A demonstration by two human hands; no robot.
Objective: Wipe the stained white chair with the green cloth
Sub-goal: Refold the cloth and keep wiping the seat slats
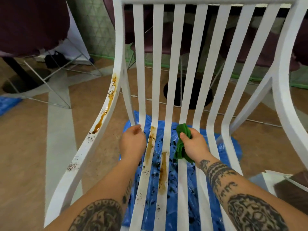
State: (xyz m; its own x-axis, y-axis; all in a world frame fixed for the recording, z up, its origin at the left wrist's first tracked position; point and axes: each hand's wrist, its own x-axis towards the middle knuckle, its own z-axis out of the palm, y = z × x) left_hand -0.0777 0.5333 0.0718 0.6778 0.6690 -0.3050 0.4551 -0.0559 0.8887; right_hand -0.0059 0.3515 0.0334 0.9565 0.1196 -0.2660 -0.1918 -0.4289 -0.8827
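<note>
Subject: white chair (181, 64), slatted, directly in front of the person, seat slats running away from the viewer and curving up into the back.

Soiling: two brown streaks on seat slats, one (150, 144) and a second (163, 170) on the slat to its right. A longer brown run (106, 107) with dark specks lies on the left armrest.

Green cloth (180, 150): bunched, held over the seat by the right hand (195, 144), grip closed round it, thumb on top.

Left hand (133, 140): fingers curled at the foot of a left-side slat, apparently holding it to steady the chair.

Key relation: both seat streaks lie to the left of the cloth, between the two hands, long axes along the slats. The right hand is placed for them; the armrest run sits beyond the left hand, well apart.

Clearance: open gaps between slats could catch the cloth. A blue sheet (233, 147) lies on the floor beneath, scattered with dark debris. Room to the right is open.
</note>
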